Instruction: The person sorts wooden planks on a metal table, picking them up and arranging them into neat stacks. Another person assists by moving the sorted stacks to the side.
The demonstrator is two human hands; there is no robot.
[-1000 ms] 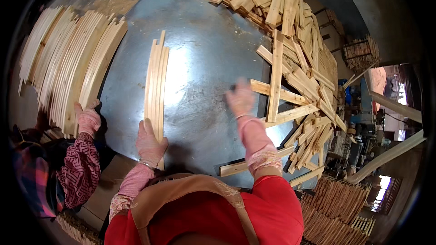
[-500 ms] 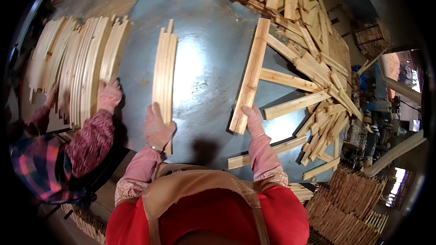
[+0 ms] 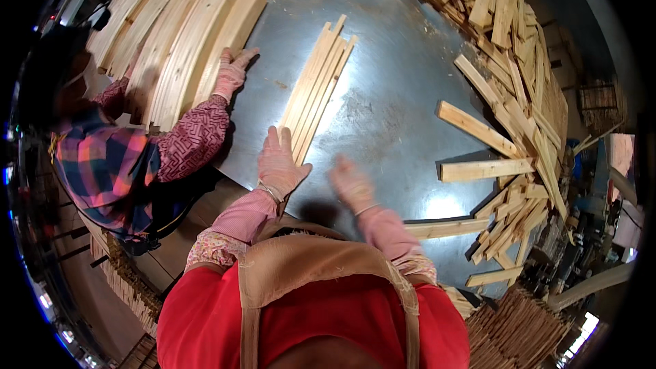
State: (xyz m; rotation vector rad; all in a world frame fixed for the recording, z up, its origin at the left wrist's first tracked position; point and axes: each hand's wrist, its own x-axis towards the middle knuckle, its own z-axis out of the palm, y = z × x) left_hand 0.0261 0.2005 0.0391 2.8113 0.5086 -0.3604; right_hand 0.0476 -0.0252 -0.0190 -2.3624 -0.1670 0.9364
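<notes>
A small bundle of narrow, pale wooden strips [image 3: 318, 89] lies side by side on the metal-topped table, its ends uneven at the far side. My left hand [image 3: 279, 167], in a pale glove, rests on the near end of the strips with fingers stretched out and thumb apart. To the right of this bundle, my right hand [image 3: 352, 184] is over the bare metal. Motion smears its fingers, and no board shows in it.
At left a co-worker's gloved hand [image 3: 234, 74] touches a long row of wooden strips [image 3: 181, 48]. A jumbled heap of wooden pieces [image 3: 509, 75] covers the table's right side, several boards jutting inward, such as one board [image 3: 485, 170]. Stacked wood [image 3: 516, 331] stands below right.
The wide board has left my right hand, which has moved toward the bundle. The bundle looks wider on its right side. The view has shifted, and the co-worker's near hand has spread its fingers.
</notes>
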